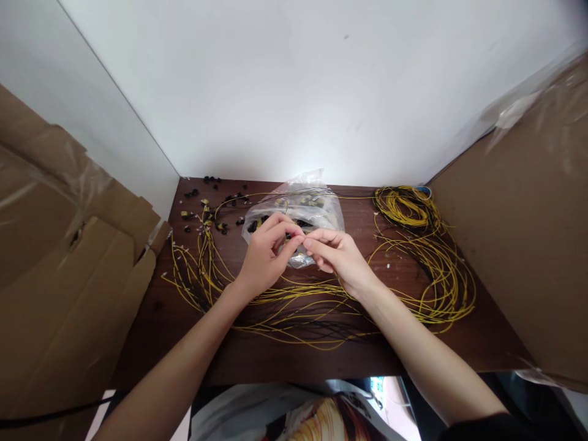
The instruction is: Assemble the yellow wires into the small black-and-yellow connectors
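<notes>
My left hand point(270, 250) and my right hand point(339, 252) meet fingertip to fingertip over the middle of the table. Both are closed in a pinch; whatever sits between the fingers is too small and covered to name. Just behind them lies a clear plastic bag point(313, 213) with small black and yellow parts in it. Below the hands, long yellow and black wires point(294, 294) stretch across the brown tabletop point(285, 364). Their left ends fan out, some with small pale tips, others beside black and yellow pieces point(204, 208).
At the back right rests a coiled bundle of yellow and black wire point(404, 207). Small black parts point(190, 193) are scattered at the back left. Cardboard point(78, 263) stands on the left, and another cardboard panel point(519, 202) on the right. A white wall point(285, 92) closes off the back.
</notes>
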Available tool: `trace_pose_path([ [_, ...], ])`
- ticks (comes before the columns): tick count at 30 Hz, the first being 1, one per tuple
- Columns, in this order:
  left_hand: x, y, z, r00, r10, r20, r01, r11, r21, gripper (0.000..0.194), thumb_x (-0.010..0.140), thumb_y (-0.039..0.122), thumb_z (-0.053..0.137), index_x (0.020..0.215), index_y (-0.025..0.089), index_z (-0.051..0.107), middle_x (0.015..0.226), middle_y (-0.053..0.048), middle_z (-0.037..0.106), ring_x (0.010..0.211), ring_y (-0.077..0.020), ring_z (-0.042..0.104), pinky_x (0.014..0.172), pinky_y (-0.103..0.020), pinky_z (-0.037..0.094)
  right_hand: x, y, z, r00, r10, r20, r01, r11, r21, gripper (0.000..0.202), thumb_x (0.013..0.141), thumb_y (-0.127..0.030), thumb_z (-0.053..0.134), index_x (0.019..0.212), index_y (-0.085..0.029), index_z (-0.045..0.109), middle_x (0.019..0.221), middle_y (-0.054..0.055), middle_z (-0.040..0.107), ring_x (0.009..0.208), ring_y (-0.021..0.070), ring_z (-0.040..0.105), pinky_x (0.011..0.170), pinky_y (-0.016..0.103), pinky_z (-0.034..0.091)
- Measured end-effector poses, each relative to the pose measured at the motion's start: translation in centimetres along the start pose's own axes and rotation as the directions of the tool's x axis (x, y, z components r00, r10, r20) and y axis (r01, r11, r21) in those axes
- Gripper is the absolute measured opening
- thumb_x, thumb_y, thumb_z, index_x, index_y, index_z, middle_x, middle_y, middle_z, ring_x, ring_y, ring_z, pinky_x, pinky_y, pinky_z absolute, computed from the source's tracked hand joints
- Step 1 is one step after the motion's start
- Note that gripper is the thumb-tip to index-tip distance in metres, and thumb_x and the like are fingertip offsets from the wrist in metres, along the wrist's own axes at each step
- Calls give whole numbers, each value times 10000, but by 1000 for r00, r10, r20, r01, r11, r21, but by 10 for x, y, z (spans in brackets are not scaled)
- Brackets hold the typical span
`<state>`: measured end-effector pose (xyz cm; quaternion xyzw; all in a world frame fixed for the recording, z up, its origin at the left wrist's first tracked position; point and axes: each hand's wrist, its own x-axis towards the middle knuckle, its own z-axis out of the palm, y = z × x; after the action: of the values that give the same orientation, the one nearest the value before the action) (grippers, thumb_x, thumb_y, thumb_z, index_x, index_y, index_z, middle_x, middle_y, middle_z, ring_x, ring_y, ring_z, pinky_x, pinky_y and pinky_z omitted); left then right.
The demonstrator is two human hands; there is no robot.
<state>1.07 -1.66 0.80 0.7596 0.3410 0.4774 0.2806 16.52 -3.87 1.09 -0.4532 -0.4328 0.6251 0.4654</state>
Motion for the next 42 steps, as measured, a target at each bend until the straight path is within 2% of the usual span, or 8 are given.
trace_pose_path([
  [5,0,0,0,1000,12,-4,-12,1000,26,75,845,183,557,785,167,599,787,-12,531,556,-76,390,493,-215,324,0,0,2,999,-44,-11,44,999,-8,178,685,-319,707,709,-154,645,532,-50,515,421,24,384,348,144,211],
  [10,0,-1,1,999,33,-9,-32,998,60,75,846,178,555,784,162,593,780,-14,534,595,-87,432,518,-216,349,0,-1,0,997,-78,-24,77,996,-37,165,676,-307,700,715,-155,649,547,-41,536,427,36,414,336,146,246],
  [19,-1,-4,1,994,104,-15,-101,987,122,75,850,147,539,796,150,591,802,-19,537,703,-106,496,615,-225,409,0,-1,0,996,-84,-14,83,996,-42,228,703,-360,686,667,-144,622,508,-44,518,401,30,389,338,150,267],
  [24,-1,-5,1,992,125,-22,-121,982,145,81,851,147,536,798,153,597,805,-21,544,716,-113,506,637,-237,427,1,0,0,997,-70,-14,69,996,-49,213,705,-356,684,706,-149,637,529,-41,528,423,35,410,341,148,265],
  [32,-3,-5,0,992,118,43,-125,974,188,89,869,158,511,819,149,585,825,-31,554,744,-115,525,654,-228,424,3,4,-2,995,-100,-9,97,983,-155,218,741,-358,640,706,-147,603,474,-61,498,348,25,329,333,171,229],
  [42,-3,-7,-1,991,97,91,-117,960,253,119,881,195,494,869,152,604,802,-31,599,739,-122,546,663,-237,424,5,5,-4,992,-127,-7,123,971,-207,248,761,-393,622,717,-155,573,489,-54,522,352,32,359,343,171,277],
])
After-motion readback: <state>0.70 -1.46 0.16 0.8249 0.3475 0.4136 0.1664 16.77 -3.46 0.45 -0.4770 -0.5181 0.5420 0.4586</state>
